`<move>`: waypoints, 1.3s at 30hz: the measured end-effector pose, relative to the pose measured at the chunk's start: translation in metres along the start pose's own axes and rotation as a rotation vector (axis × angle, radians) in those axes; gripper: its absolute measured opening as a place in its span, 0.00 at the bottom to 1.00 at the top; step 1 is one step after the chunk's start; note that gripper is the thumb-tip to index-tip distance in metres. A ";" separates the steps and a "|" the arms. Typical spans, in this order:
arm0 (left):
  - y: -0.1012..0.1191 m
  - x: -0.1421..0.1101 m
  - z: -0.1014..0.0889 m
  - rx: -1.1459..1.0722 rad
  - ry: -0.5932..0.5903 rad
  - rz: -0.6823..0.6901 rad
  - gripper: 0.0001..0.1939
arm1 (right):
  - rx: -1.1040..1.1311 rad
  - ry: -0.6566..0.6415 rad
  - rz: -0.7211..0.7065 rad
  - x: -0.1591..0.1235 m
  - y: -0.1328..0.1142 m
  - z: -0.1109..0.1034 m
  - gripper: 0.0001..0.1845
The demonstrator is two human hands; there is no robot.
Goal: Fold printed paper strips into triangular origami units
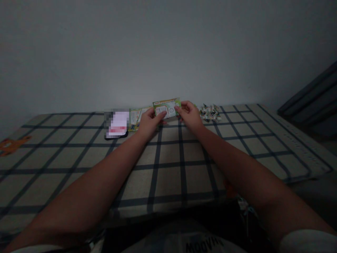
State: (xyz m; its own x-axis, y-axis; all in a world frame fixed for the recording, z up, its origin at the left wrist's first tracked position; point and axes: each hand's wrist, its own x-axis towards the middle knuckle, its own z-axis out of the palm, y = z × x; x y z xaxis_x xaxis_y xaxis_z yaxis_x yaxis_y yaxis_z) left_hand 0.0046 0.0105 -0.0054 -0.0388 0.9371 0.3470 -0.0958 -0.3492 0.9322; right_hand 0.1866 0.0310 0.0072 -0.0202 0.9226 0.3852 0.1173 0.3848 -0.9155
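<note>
Both of my hands hold a small green and white printed packet [168, 107] up over the far part of the checked cloth. My left hand [150, 123] pinches its left edge, thumb on the printed face. At the right edge, my right hand [190, 114] grips it the same way. Behind my left hand lies a larger yellow-green printed bag [135, 117], partly covered. Just right of my right hand is a pile of small wrapped packets [210, 113]. My fingers behind the held packet are mostly hidden.
A phone [117, 123] with a lit, blurred screen lies at the left of the bag. The checked cloth [168, 175] covers the table up to the grey wall [168, 52]. An orange figure [13, 144] shows at the far left; dark striped fabric [313, 102] stands at the right.
</note>
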 end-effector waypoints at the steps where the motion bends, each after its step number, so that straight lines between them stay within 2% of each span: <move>1: 0.000 0.000 0.000 -0.006 0.004 -0.003 0.27 | -0.007 -0.001 -0.008 0.000 0.000 0.000 0.26; 5: 0.000 0.001 -0.001 -0.016 -0.017 -0.030 0.27 | -0.009 0.000 -0.002 0.000 -0.001 0.001 0.29; 8: 0.000 0.001 -0.001 -0.008 -0.026 -0.034 0.27 | 0.011 0.002 -0.005 0.000 -0.002 0.000 0.28; 20: -0.001 0.002 0.000 0.006 -0.004 -0.020 0.28 | 0.074 -0.023 -0.102 0.004 0.006 -0.003 0.34; 39: -0.004 0.003 -0.002 0.007 -0.010 -0.014 0.26 | 0.061 -0.016 -0.067 0.001 0.000 -0.004 0.30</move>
State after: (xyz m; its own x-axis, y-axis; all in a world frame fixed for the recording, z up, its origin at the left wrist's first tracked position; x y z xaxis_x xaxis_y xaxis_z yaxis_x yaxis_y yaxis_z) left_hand 0.0024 0.0145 -0.0080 -0.0271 0.9419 0.3349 -0.0896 -0.3360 0.9376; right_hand 0.1902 0.0324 0.0078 -0.0420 0.8950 0.4441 0.0549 0.4459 -0.8934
